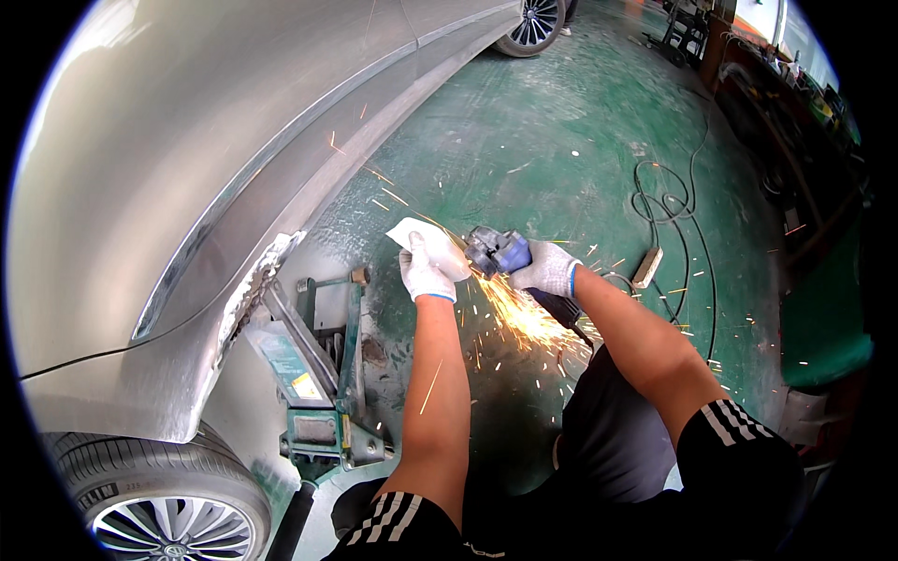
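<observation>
Head view: gripping white sheet piece (436, 245) in left hand (427, 275), above green floor (533, 159). Gripping blue grinder (511, 251) in right hand (547, 271), at sheet's edge; cannot tell exact contact. Throwing sparks (521, 316): judged mid-grind, cannot tell finished edge from remaining. Farther left: noted green jack (316, 430) beside ragged silver car sill (248, 297).

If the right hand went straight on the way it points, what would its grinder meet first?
Probably the pale sheet in the left hand, ahead of the blue grinder in the right hand; depth is unclear.
</observation>
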